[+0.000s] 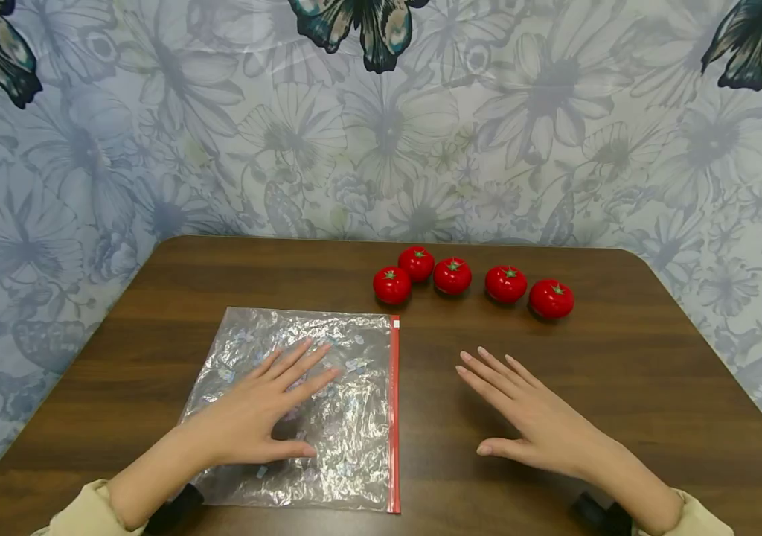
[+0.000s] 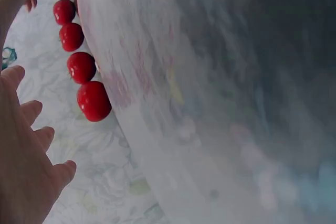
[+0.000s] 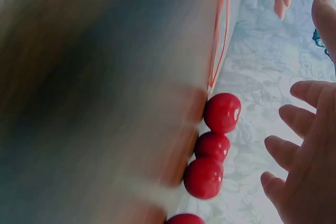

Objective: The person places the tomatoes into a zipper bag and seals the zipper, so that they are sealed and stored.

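A clear plastic zip bag (image 1: 354, 417) with a red slider edge lies flat on the table, left of the middle. My left hand (image 1: 257, 417) is spread over it, fingers straight and holding nothing. To the right of the bag, my right hand (image 1: 535, 424) hovers over bare wood with its fingers extended. Several red tomatoes (image 1: 452, 276) with green stem tops sit in a loose row beyond the hands. The left wrist view has the left hand (image 2: 31, 150) beside the tomatoes (image 2: 94, 100); the right wrist view has the right hand (image 3: 310, 145) with tomatoes (image 3: 222, 113) nearby.
The brown wooden table (image 1: 622, 357) has rounded far corners. Behind it stands a wall (image 1: 388, 149) with a pale flower pattern and dark butterflies. Dark bands (image 1: 173, 510) sit at the wrists below light sleeves (image 1: 89, 514).
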Tool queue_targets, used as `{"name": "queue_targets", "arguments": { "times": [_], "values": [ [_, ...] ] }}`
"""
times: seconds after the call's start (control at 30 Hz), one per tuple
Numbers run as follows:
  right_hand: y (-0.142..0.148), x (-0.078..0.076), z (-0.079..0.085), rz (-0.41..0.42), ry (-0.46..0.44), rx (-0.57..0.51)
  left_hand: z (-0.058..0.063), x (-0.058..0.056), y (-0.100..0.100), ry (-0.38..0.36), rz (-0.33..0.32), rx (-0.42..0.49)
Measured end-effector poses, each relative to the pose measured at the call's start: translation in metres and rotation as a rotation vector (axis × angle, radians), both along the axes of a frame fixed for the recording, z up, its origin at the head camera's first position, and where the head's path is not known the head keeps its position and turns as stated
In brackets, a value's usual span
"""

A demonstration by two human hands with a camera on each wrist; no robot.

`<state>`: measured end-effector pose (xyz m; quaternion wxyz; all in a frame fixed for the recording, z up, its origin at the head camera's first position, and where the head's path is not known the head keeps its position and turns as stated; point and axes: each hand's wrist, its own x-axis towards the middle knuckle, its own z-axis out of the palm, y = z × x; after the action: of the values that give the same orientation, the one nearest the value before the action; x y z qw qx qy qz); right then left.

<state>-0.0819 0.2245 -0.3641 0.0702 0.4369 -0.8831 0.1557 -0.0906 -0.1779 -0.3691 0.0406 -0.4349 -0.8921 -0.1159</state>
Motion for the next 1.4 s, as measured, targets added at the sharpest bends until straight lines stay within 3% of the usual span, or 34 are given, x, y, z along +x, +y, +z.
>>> {"name": "queue_targets", "arguments": {
  "times": [0.37,0.9,1.13,1.4],
  "values": [
    [-0.025,-0.006,-0.007,0.047,-0.097,0.015,-0.012,-0.003,0.01,-0.077,-0.038,0.006],
    [-0.075,-0.03,-0.015,0.111,-0.126,0.043,-0.009,-0.014,0.001,-0.204,-0.085,-0.06],
    [-0.084,-0.034,-0.018,0.111,-0.209,0.064,-0.012,-0.016,0.001,-0.274,-0.076,-0.12],
    [-0.086,-0.036,-0.018,0.105,-0.231,0.065,-0.012,-0.016,-0.001,-0.336,-0.069,-0.138]
  ]
}}
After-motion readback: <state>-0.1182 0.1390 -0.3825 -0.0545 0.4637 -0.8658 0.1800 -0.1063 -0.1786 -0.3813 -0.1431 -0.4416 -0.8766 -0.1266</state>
